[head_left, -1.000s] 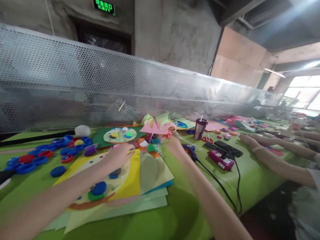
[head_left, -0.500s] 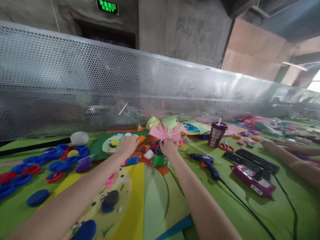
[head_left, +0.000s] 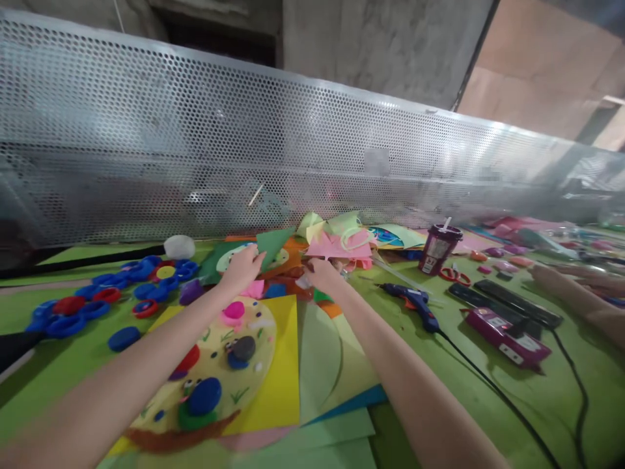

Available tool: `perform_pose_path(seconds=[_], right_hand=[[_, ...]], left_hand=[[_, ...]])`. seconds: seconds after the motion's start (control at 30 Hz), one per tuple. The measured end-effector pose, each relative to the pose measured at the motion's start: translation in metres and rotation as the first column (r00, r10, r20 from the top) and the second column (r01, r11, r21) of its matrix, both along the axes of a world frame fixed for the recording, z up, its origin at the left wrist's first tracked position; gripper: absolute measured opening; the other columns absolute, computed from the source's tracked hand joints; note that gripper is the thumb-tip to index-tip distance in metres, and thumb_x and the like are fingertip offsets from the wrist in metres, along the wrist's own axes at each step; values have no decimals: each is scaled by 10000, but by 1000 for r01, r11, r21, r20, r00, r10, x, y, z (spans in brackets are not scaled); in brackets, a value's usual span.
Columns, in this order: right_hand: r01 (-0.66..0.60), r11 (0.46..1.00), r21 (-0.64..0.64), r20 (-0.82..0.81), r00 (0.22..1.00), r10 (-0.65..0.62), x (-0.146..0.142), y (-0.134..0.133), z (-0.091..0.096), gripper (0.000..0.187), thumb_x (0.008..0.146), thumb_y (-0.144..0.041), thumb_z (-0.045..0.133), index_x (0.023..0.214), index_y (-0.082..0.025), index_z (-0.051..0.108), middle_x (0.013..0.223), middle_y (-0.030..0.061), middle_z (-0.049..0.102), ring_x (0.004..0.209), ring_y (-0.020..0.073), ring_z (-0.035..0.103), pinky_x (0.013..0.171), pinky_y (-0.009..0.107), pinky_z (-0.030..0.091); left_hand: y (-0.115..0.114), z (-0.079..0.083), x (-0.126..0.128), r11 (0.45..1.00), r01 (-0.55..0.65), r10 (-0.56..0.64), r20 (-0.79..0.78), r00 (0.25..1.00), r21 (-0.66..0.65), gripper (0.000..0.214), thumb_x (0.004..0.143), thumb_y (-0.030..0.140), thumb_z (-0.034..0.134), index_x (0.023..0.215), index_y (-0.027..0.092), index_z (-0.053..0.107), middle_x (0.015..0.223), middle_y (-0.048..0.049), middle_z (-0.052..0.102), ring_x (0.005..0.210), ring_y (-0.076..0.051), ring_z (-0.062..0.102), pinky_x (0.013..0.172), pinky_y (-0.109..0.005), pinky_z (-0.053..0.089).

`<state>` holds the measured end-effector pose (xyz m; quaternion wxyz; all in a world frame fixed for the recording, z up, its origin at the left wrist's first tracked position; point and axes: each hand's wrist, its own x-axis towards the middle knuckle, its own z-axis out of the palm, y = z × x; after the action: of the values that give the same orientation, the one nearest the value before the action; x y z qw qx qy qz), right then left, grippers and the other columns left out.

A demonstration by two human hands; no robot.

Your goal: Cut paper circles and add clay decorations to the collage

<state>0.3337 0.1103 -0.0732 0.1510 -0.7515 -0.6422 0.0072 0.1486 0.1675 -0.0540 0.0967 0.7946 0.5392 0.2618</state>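
My left hand (head_left: 243, 268) reaches over the far part of the table, its fingers curled at a green paper sheet (head_left: 274, 246) that stands tilted. Beneath that wrist lies a dark green card with a pale decorated disc (head_left: 223, 262). My right hand (head_left: 323, 273) is beside a heap of coloured scraps, just below crumpled pink paper (head_left: 336, 243). Its fingers are bent together; what they hold, if anything, is hidden. Nearer me, between my forearms, a yellow card (head_left: 282, 365) bears a round cream picture (head_left: 261, 374) with clay snail shapes.
Blue and red rings (head_left: 105, 296) lie at left. To the right are a glue gun (head_left: 415, 303), a purple cup (head_left: 439, 251), red-handled scissors (head_left: 455, 276), dark bars (head_left: 517, 303) and a magenta box (head_left: 508, 339). Another person's arm (head_left: 566, 293) reaches in at right. A perforated metal screen (head_left: 317, 150) stands behind.
The view has tipped downward and shifted left. My left hand has moved left from the orange scraps, and a tilted green sheet now shows at its fingers. My right hand stays near the scrap heap.
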Motion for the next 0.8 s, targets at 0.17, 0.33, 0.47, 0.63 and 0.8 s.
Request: perform_pose_path(seconds=[0.17,0.33,0.47,0.63,0.8], right_hand=[[-49,997,61,51,998,46,6,-34,3,291,890,-308,532,1138,-156,538,1145,77,566,975,209,579,817,420,493],[-177,981,84,125,978,165,2,-86,6,280,890,-307,532,1123,-152,548,1133,74,575,989,213,576,839,435,480],[-304,952,22,175,939,296,-3,-110,6,247,892,-301,530,1080,-146,570,1086,64,599,960,202,588,841,433,477],[-411,910,-52,198,889,413,-7,-111,4,259,891,-298,530,1100,-148,562,1100,69,594,991,211,577,851,438,471],[-439,892,-108,166,876,452,-4,-110,-5,252,885,-302,539,1079,-145,571,1085,66,599,991,214,576,856,446,464]], left_hand=[[-19,5,-6,996,90,-90,47,995,-4,320,861,315,546,1148,175,524,1157,-81,570,950,-216,597,792,-430,512],[-91,-2,-19,938,344,-347,-73,935,-43,442,848,331,520,1254,163,474,1210,-129,606,1109,-276,561,925,-444,452],[-160,-17,-37,837,543,-544,-217,811,-68,591,722,502,609,1255,267,509,1315,-76,548,1205,-326,485,1031,-519,327],[-182,-35,-51,760,636,-503,-500,705,131,454,867,471,433,1218,208,549,1195,-95,641,1143,-292,549,1032,-510,316],[-178,-47,-56,682,687,-455,-591,666,249,436,938,384,307,1107,139,625,1110,-128,682,1055,-247,616,998,-438,364]])
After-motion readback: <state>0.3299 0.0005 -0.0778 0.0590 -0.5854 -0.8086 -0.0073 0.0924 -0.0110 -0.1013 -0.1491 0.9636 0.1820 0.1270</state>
